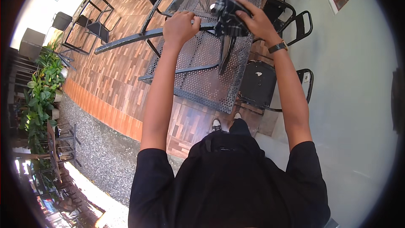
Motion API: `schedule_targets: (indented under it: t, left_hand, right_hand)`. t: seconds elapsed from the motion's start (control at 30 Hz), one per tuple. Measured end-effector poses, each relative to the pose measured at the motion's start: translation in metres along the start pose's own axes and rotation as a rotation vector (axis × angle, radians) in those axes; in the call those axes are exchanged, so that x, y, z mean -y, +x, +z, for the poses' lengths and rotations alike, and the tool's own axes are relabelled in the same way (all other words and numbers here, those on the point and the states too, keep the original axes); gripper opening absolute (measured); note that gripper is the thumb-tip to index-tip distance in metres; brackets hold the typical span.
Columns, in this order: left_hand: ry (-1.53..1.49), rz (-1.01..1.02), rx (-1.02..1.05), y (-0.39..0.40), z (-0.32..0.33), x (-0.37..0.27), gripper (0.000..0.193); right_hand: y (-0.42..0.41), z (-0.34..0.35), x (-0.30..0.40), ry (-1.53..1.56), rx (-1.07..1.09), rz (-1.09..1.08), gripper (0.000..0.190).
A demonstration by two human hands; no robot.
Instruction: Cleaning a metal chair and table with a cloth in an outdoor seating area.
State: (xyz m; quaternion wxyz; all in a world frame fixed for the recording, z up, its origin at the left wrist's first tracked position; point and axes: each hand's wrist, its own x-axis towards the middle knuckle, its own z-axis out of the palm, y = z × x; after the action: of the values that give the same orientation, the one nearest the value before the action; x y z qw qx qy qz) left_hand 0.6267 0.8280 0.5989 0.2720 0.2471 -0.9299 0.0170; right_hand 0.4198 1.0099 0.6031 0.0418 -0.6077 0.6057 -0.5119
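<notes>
A black metal furniture frame (118,42), likely an upturned chair, rests on or just over a perforated metal table (202,101). Its paint is worn along the edges of the tubes. My left hand (181,28) is closed around one of the straight tubes. In my right hand (255,20) is a bunched dark plaid cloth (230,15), which lies against the frame to the right of my left hand. The cloth hides the part of the frame beneath it, and whether it wraps the tube I cannot tell.
A black chair (258,84) with chipped paint stands at the table's right side, close to a pale wall (348,101). More chairs (99,31) are at the upper left. Potted plants (41,98) line the left, past a pebbled strip (95,145) beside the wood-patterned floor (117,82).
</notes>
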Motion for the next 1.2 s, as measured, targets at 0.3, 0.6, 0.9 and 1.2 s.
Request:
schedule_targets:
  t: [0.3,0.6,0.9,1.2]
  left_hand:
    - [-0.022,-0.148,0.081,0.004,-0.009,-0.011,0.035]
    - [0.013,-0.256,0.183,-0.005,-0.012,-0.006,0.034]
    - [0.023,-0.283,0.103,-0.004,-0.01,-0.011,0.033]
    - [0.046,-0.313,0.163,-0.006,-0.012,-0.008,0.035]
  right_hand:
    - [0.009,-0.029,-0.023,-0.076,0.04,-0.182,0.038]
    - [0.009,0.054,-0.014,-0.43,0.199,-0.456,0.047]
    - [0.002,0.024,-0.027,-0.446,0.148,-0.441,0.036]
    - [0.012,0.054,-0.019,-0.547,0.153,-0.508,0.038]
